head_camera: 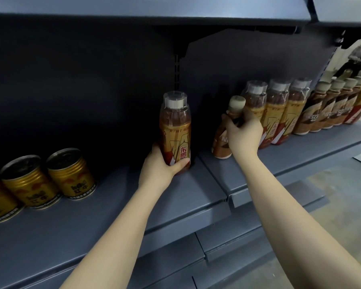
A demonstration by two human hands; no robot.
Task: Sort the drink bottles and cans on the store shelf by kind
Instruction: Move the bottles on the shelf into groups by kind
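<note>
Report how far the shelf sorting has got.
Done: gold cans grouped at left; orange bottles and coffee bottles each in a row at right. In hand: left hand grips a stray orange bottle, right hand a tilted coffee bottle. Left: both probably still need to join their rows.

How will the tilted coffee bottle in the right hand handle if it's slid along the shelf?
The coffee bottle is tall and narrow and already leans left, so a push up high would probably tip it. It looks full, so likely fairly heavy for its size. The right hand grips it below the cap; its glossy sleeve may be slippery.
</note>
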